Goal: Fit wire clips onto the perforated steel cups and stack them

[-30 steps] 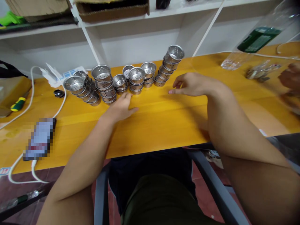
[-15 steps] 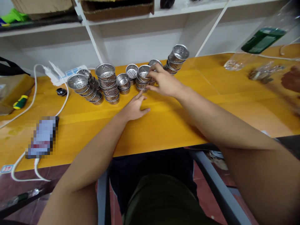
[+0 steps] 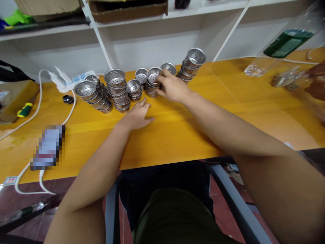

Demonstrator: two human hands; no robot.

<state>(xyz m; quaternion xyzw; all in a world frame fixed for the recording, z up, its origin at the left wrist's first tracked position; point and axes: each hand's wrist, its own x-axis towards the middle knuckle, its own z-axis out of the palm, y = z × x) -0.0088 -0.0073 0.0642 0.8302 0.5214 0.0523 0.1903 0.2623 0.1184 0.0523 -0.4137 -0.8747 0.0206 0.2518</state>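
Observation:
Perforated metal cups stand in stacks along the back of the table. My right hand [image 3: 174, 86] is at the right side of a short cup stack [image 3: 153, 80], with fingers at the top cup's rim and the thumb lower down. Part of that stack's right side is hidden by the fingers. Behind my right hand another cup [image 3: 169, 68] shows. My left hand [image 3: 138, 115] hovers low over the table with fingers spread, holding nothing. Nearest to it are a small cup stack [image 3: 134, 89] and a taller cup stack [image 3: 116, 88].
A leaning cup stack [image 3: 93, 96] stands left, another stack [image 3: 191, 64] at right. A phone [image 3: 49, 147] with a white cable lies near the left edge. A plastic bottle [image 3: 286, 44] and another person's hand [image 3: 317, 81] are at far right. White shelving [image 3: 157, 44] rises behind.
My right hand and the short cup stack beside it have shifted slightly left and back. My left hand has drawn a little to the left, away from that stack.

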